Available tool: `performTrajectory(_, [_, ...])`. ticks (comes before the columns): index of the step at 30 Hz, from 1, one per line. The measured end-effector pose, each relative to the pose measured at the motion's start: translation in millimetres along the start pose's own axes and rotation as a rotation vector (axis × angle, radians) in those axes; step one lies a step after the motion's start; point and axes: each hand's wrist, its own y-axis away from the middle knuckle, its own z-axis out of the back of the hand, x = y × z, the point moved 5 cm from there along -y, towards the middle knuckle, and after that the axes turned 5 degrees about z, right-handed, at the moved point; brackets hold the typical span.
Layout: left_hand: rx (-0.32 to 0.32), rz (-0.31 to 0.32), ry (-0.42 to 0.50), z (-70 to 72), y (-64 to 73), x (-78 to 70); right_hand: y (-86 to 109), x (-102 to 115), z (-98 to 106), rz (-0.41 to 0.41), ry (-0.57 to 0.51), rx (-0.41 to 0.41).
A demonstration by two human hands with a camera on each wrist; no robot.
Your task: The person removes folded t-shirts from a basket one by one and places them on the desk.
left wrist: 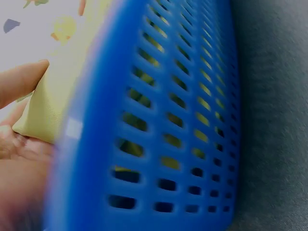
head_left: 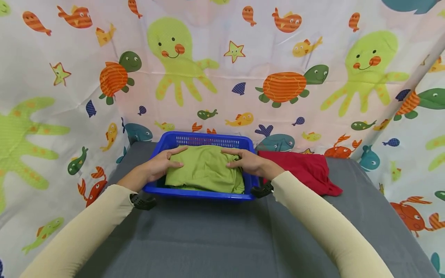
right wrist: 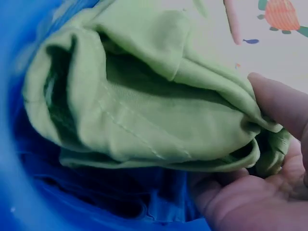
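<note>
A folded green garment (head_left: 205,170) with stitched hems lies within the blue plastic basket (head_left: 201,195). At its left end, my left hand (head_left: 158,165) grips the fabric, thumb and fingers on either side of the edge. My right hand (head_left: 248,162) holds the opposite end; the right wrist view has its thumb on top of the green folds (right wrist: 144,110) and the other fingers underneath. Below these folds, dark blue layers (right wrist: 91,192) show, seemingly cloth. In the left wrist view the slotted basket wall (left wrist: 168,115) hides much of the garment.
To the right of the basket, a crumpled red cloth (head_left: 306,170) lies on the grey-covered table (head_left: 208,239). Behind and at both sides hangs a white curtain (head_left: 226,112) printed with sea animals. The basket's back rim is close to it.
</note>
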Motion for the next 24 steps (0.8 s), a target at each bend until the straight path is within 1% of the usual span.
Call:
performTrajectory(3, [-0.019,-0.047,-0.007,1.9,6.0,-15.0,3.6,7.6,5.9,0.047,0.015,-0.015])
performTrajectory(6, [-0.041,-0.103,-0.037,3.8,10.6,-29.7,6.4,16.2,10.6,0.084,0.007,-0.023])
performTrajectory(10, [-0.062,-0.144,-0.060,4.3,11.4,-41.7,10.8,26.6,14.8,0.113,-0.021,-0.020])
performTrajectory(16, [-0.069,-0.145,-0.051,2.2,11.9,-47.2,21.7,36.7,22.1,0.124,-0.022,-0.026])
performTrajectory(21, [-0.071,-0.145,-0.089,-0.6,18.5,-50.1,28.0,41.2,25.2,0.125,-0.024,-0.017])
performTrajectory(24, [-0.066,-0.152,-0.106,-2.6,22.7,-56.1,28.5,45.7,26.7,0.133,-0.032,-0.018])
